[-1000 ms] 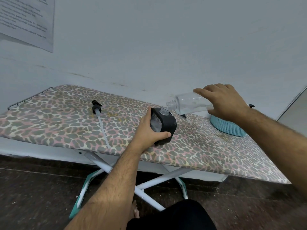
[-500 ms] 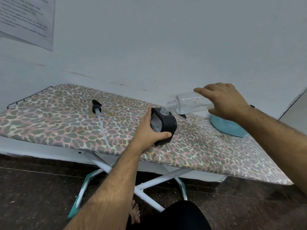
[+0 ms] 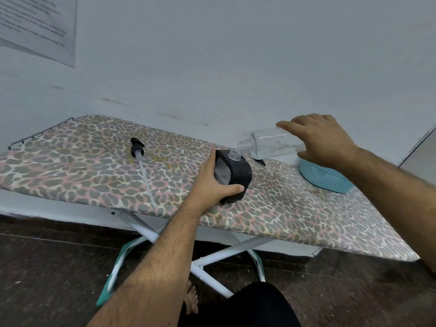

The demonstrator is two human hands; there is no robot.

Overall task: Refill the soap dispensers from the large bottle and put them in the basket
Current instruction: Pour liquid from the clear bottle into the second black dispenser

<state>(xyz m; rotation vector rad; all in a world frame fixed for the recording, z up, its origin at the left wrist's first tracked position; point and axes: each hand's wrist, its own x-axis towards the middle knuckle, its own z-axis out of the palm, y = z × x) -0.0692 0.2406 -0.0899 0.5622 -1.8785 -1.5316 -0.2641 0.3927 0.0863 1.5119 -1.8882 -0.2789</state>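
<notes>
Leopard-print ironing board (image 3: 94,161) against pale wall (image 3: 236,55)

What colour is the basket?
Teal blue, with a woven mesh texture; the basket shows in the head view, partly behind the right arm.

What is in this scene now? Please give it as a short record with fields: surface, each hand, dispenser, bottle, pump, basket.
surface: ironing board with a leopard-print cover
left hand: left hand grips the black dispenser, which stands on the board
right hand: right hand holds the clear bottle tilted, mouth over the dispenser's open neck
pump: pump with tube lies on the board, left of the dispenser
basket: teal basket on the board, under the right wrist
</notes>
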